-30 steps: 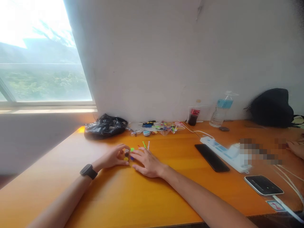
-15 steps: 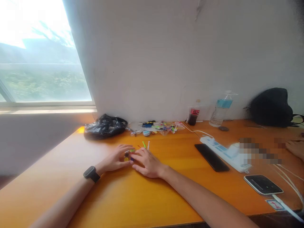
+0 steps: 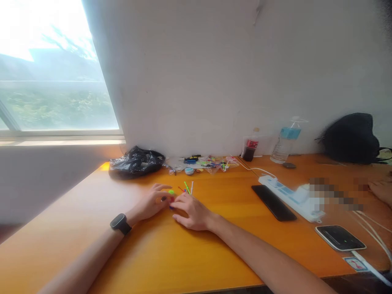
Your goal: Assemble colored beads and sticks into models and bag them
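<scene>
"Well, which step is this?"
"Handling small pieces, I'd judge. The left hand (image 3: 151, 205) curves half open beside a dark piece (image 3: 164, 199); the right hand (image 3: 193, 212) is loosely bent near a green piece (image 3: 171, 192), which lies between them."
"Gripping anything?"
"Can't tell, either hand. Bits that tiny probably call for a careful pinch next."

We look from our head, forward and down, close over the near part of the table (image 3: 147, 257), facing the wall (image 3: 190, 81), the window (image 3: 58, 102) at left
</scene>
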`<state>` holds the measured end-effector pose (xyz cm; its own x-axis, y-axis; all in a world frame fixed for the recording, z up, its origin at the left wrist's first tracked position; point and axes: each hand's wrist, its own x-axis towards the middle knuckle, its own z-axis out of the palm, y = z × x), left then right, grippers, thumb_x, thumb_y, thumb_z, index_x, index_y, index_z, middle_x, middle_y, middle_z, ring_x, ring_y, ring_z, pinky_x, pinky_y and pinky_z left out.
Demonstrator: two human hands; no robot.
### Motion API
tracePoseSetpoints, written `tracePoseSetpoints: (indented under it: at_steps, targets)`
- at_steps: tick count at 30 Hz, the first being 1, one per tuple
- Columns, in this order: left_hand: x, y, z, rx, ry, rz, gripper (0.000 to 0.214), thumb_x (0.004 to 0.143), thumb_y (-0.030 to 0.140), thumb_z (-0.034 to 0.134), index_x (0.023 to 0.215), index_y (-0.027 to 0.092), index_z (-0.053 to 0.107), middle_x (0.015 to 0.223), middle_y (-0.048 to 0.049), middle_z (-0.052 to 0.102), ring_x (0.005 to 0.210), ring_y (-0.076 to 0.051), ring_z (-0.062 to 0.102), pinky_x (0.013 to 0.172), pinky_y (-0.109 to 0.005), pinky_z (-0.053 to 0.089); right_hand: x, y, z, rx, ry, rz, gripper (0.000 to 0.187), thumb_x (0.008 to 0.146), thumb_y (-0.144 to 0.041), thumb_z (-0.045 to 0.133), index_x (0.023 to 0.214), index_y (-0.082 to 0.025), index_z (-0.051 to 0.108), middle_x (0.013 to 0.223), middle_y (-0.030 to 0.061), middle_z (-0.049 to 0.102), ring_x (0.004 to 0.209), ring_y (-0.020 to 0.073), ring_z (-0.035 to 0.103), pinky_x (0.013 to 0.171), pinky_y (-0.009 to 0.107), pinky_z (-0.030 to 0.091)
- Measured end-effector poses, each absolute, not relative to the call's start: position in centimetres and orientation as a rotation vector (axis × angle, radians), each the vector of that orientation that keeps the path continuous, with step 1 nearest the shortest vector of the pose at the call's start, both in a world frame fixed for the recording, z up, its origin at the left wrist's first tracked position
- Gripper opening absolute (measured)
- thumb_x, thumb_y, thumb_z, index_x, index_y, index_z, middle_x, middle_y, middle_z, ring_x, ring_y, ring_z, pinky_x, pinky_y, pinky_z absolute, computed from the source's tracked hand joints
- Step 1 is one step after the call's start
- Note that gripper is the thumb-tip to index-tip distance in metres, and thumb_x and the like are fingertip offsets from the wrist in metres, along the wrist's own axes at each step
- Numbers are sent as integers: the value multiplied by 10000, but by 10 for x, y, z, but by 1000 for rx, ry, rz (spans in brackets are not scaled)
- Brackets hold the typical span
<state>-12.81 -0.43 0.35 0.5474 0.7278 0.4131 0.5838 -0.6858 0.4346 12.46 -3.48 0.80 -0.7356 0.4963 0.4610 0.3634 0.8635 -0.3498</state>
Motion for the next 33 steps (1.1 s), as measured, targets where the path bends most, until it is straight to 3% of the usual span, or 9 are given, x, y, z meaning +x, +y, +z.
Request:
tracePoseSetpoints:
  at_steps: [4,10,20,23,25,29,33]
  targets:
    - [-126,-4,2,2524,1105,898,274,1010,481,599,1047,317,815,1333,-70,677,1237,-301,586,1049,-494,517,124,-35,6,-625,-2467,337,310,944,-292,656,1236,-199,705,1177,105,724,1121,248,639,1071,410,476]
    - [-122,-4,0,2451,1042,935,346,1051,458,534,1295,281,704,1354,-93,671,1266,-280,593,1097,-465,501,124,-35,4,-661,-2483,321,392,943,-330,662,1313,-201,679,1237,120,695,1150,262,622,1063,411,484]
    - [-127,-1,-9,2314,1018,937,416,1096,469,405,1350,250,650,1340,-110,664,1236,-262,611,1104,-452,496,125,-35,4,-651,-2488,357,480,958,-331,643,1414,-189,603,1304,130,671,1206,268,610,1092,410,472]
    - [-127,-4,-6,2297,1074,911,444,1098,487,390,1396,252,620,1323,-108,672,1233,-264,614,1105,-457,495,126,-34,8,-708,-2440,281,384,963,-297,637,1337,-214,635,1268,104,688,1184,260,610,1077,406,472]
    - [-126,-8,0,2341,1076,862,447,1081,498,445,1444,281,590,1420,-99,628,1319,-277,564,1134,-463,475,128,-31,10,-854,-2378,182,302,971,-308,632,1257,-213,664,1215,103,699,1138,266,611,1044,415,476]
    - [-118,-17,12,2555,1011,753,498,1028,510,570,1494,335,557,1561,-86,524,1430,-317,459,1163,-504,449,140,-18,9,-1272,-2186,53,333,950,-382,672,1205,-169,671,1156,139,687,1092,294,595,986,429,481]
    - [-112,-20,15,2712,983,679,472,1023,477,586,1480,358,567,1569,-58,527,1423,-325,455,1177,-557,426,148,-9,2,-1366,-2223,114,263,946,-389,681,1104,-181,708,1115,114,685,1044,262,603,930,366,483]
